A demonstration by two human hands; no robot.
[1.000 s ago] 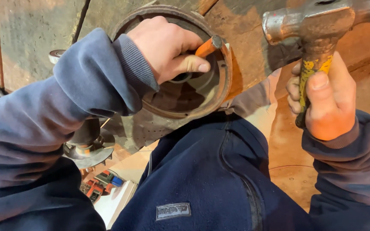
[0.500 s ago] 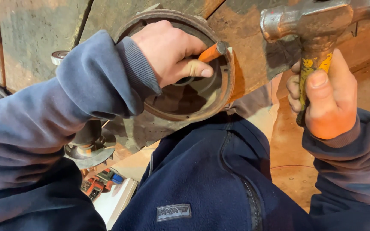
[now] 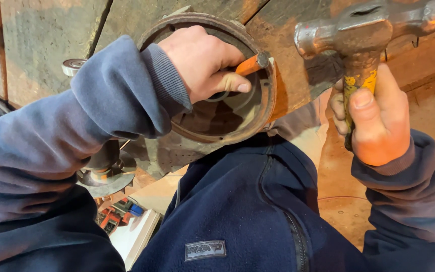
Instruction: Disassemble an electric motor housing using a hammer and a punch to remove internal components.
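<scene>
Head view, left hand [image 3: 202, 63]: fingers clamped around an orange-handled punch [image 3: 250, 64]; thumb laid along its shaft.
Head view, punch: steel butt end turned toward the right; working tip hidden behind the hand, so the contact spot cannot be told.
Head view, metal ring [image 3: 212, 80]: round rusty housing, resting across the lap just beyond the blue fleece [image 3: 258, 211]; the left hand is set inside its opening, near the right rim.
Head view, right hand [image 3: 378, 121]: fingers wrapped tight on the hammer handle, thumb pressed up the yellow-marked wood.
Head view, hammer [image 3: 363, 30]: steel head raised, just right of the punch's butt and apart from it.
Head view, surroundings: grinder [image 3: 104, 174] low at left, under the sleeve; dusty floor [image 3: 338, 201] at right.
Step in hand (judged): punch is set and hammer is poised; a strike is being lined up.
Next move (judged): a square blow on the butt is called for, with the punch kept steady and the thumb clear of the striking path.
</scene>
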